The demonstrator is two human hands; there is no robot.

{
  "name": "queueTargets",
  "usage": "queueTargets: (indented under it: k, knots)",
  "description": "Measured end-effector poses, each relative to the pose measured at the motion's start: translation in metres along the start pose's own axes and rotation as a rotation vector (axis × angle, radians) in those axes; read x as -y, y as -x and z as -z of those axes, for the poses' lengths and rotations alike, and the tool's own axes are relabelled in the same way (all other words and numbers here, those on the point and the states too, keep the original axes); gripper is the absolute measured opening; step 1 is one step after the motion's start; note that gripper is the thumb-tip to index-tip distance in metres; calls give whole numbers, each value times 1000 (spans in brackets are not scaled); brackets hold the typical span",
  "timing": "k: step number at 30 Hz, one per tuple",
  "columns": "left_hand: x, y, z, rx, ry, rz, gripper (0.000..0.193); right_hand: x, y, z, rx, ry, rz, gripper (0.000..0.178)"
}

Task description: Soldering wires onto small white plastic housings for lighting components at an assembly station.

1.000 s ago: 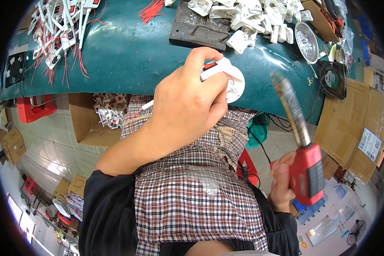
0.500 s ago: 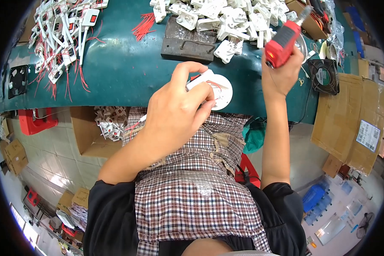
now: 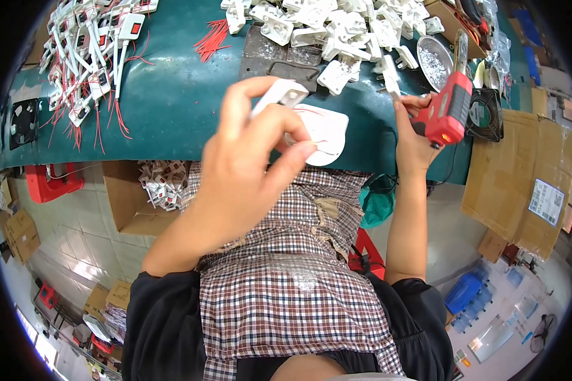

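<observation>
One white, hollow plastic piece point(image 3: 292, 93) is pinched in the left hand point(image 3: 240, 153) over the tabletop point(image 3: 165, 117), beside a white rounded plate point(image 3: 332, 130) with red wire point(image 3: 313, 111); the right hand point(image 3: 414, 145) grips a red-and-black tool point(image 3: 447, 109)

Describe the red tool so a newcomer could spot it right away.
Go to the right side of the green table, where the right hand is. That hand holds the tool, with its long metal tip pointing away from the person. Its bright red body with a dark panel sets it apart from the silvery dish and black fan beside it.
</observation>
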State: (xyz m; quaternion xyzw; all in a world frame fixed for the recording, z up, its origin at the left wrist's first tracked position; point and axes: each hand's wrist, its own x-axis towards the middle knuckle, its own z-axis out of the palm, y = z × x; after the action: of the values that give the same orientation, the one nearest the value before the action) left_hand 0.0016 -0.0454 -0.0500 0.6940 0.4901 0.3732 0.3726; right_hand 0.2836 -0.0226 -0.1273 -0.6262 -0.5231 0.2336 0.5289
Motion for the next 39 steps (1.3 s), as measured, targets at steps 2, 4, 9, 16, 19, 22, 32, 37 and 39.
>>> queueTargets:
  k: [2, 4, 9, 16, 19, 22, 32, 37, 39]
  knots:
    - [6, 2, 19, 4, 46, 51, 12, 11, 8, 5, 43, -73, 35, 51]
    - [18, 11, 49, 56, 20, 97, 10, 22, 15, 9, 154, -148, 68, 48]
    - [35, 62, 140, 196, -171, 365, 13, 46, 26, 0, 505, -197, 305, 61]
    - [68, 118, 178, 294, -769, 623, 11, 31, 33, -6, 499, -125, 343, 54]
    - [61, 106, 158, 178, -579, 598, 12, 39, 25, -2, 621, -41, 454, 58]
    - [48, 67, 111, 125, -301, 349, 14, 58, 16, -5, 592, 128, 657, 55]
    - [43, 2, -26, 53, -81, -449, 35, 60, 17, -10, 534, 0, 583, 49]
    - [39, 6, -27, 22, -216, -551, 28, 51, 29, -9, 641, 8, 277, 63]
    - [42, 12, -36, -21, -216, -555, 28, 54, 39, -20, 474, -389, -17, 67]
